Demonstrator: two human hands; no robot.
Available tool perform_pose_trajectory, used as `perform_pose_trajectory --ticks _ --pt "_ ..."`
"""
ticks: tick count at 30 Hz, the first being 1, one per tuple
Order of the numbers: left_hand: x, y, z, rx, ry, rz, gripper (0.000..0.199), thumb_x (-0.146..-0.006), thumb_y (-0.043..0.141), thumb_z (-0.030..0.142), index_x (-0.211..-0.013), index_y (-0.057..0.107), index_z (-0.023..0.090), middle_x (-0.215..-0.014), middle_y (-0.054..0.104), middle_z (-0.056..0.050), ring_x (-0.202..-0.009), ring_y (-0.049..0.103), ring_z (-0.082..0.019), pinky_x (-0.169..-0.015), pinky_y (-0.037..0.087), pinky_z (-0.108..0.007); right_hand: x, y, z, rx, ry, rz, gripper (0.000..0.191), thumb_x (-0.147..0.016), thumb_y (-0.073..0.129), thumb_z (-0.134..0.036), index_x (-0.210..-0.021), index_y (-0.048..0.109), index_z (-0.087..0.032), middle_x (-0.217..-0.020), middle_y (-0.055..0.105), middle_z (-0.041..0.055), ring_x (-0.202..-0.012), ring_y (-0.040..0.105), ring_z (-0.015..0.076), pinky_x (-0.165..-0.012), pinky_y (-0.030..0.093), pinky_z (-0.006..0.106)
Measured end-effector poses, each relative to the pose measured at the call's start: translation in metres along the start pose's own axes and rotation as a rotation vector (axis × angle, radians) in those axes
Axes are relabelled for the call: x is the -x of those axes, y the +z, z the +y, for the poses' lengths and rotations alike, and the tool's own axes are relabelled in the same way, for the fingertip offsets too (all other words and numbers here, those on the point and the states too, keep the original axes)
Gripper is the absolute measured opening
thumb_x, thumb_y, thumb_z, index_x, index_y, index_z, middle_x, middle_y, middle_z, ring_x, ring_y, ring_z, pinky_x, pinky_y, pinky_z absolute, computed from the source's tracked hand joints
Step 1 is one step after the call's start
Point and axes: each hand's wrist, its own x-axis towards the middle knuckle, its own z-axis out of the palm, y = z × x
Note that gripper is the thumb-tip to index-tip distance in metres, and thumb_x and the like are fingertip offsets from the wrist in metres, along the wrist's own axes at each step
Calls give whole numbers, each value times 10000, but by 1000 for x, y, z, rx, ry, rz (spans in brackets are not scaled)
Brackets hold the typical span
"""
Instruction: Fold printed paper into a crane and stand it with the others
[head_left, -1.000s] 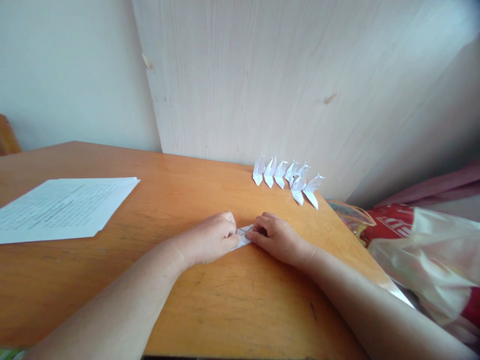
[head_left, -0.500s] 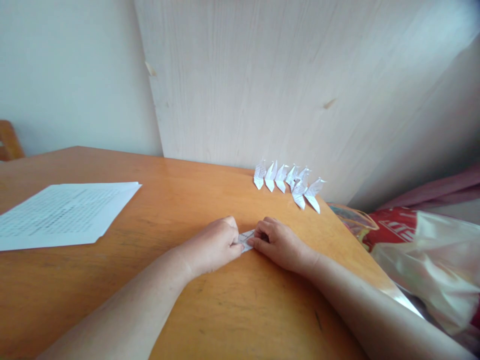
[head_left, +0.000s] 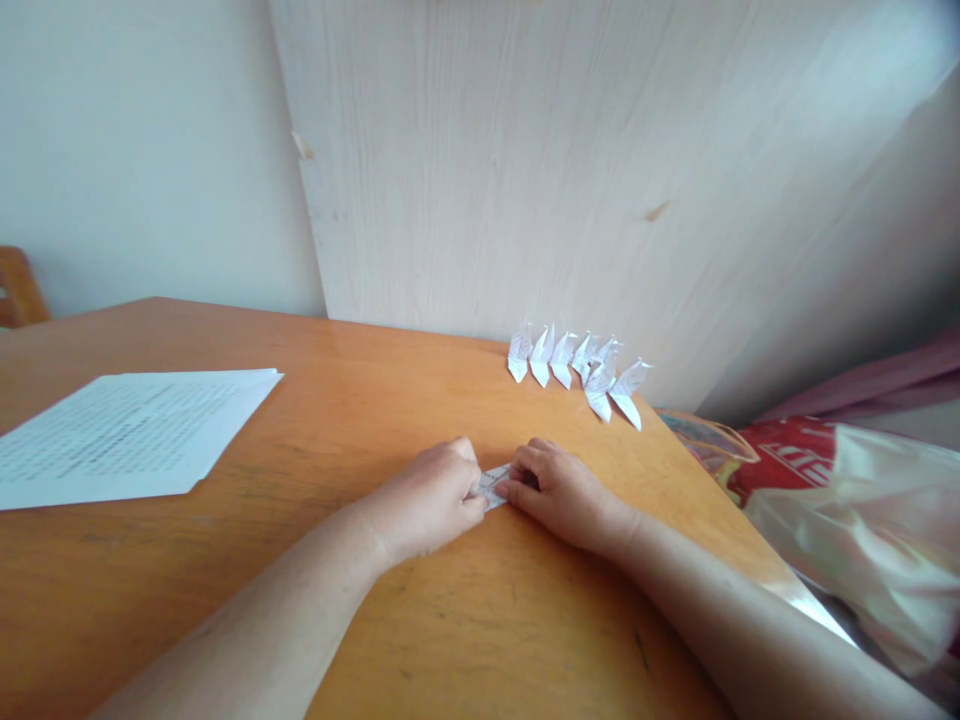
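Note:
A small folded piece of printed paper (head_left: 493,484) lies low over the wooden table, between my two hands. My left hand (head_left: 442,497) is closed on its left end, the thumb and curled fingers covering that part. On the other end, my right hand (head_left: 559,492) pinches the paper between thumb and fingers. Only a short strip of it shows between them, so its full shape is hidden. Beyond my right hand stand several folded paper cranes (head_left: 562,358), white with faint print, grouped near the table's back edge.
A stack of printed sheets (head_left: 142,430) lies on the left of the wooden table (head_left: 420,640). A pale panel (head_left: 480,160) rises behind the table. Past the right edge are a red bag (head_left: 791,455) and a cream plastic bag (head_left: 862,540). Part of a chair (head_left: 21,285) shows far left.
Both hands stay on the folded paper in nearly the same place. My left thumb has shifted slightly at the paper's left end. The whole view has moved down a little.

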Motion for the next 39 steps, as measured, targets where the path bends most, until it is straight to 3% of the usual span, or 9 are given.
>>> perform_pose_trajectory --ticks 5,11,14,24,39 --pt "1 -2 2 -78 41 1 202 -866 515 232 -667 495 198 -835 538 -32 -713 527 -159 -611 381 -282 0 -1 -1 3 12 -4 188 -886 643 -315 -759 581 -189 -820 586 17 -745 523 144 -666 373 266" --pt "3 -8 5 -109 133 19 54 -880 540 209 -844 576 224 -906 565 -16 -828 549 -174 -680 404 -277 -1 0 1 6 4 -12 187 -894 640 -334 -782 598 -191 -827 592 17 -749 530 144 -669 375 267" --pt "3 -7 3 -108 157 3 84 -915 534 251 -919 618 251 -930 569 -16 -851 557 -180 -710 417 -285 -1 1 2 6 -1 0 218 -898 643 -369 -779 596 -192 -824 590 17 -742 529 144 -653 370 263" --pt "1 -7 0 -62 146 -46 230 -961 488 397 -907 671 269 -911 561 -27 -826 554 -188 -732 432 -302 1 -4 4 159 57 30 322 -867 663 -506 -787 589 -202 -827 603 33 -768 526 174 -651 355 283" --pt "3 -11 2 -29 130 -72 232 -955 487 351 -1048 696 316 -966 583 -29 -872 557 -195 -771 431 -303 3 -18 16 197 141 -18 319 -858 670 -490 -768 579 -198 -812 619 32 -733 525 168 -620 309 285"
